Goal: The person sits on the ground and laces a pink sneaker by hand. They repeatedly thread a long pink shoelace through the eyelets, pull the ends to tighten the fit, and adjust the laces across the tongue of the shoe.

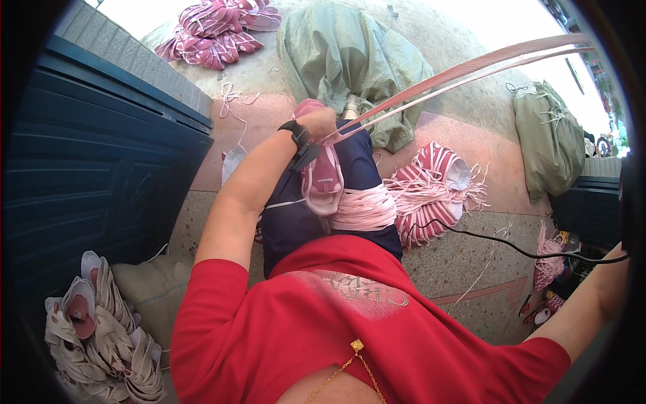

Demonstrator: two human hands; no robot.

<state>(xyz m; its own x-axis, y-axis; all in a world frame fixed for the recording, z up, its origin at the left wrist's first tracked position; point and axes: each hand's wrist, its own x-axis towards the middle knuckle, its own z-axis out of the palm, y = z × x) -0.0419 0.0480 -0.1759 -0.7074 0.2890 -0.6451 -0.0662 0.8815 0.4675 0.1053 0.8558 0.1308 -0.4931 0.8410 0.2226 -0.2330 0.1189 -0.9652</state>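
My left hand (pixel 319 124), with a black watch on the wrist, is closed around a pink-and-maroon shoe upper (pixel 324 180) above my lap. From the upper, a pink shoelace (pixel 457 75) stretches in two taut strands toward the upper right edge. My right forearm (pixel 582 303) reaches out past the right edge, so its hand is out of sight. A bundle of pale pink laces (pixel 363 210) lies across my right thigh, just beside the upper.
Striped pink uppers (pixel 431 192) lie in a pile right of my legs, with another pink pile (pixel 219 30) at the far left. Green sacks (pixel 343 54) stand ahead and at right. Beige uppers (pixel 101 330) are heaped at lower left near a blue door (pixel 101 161). A black cable (pixel 518 252) crosses at right.
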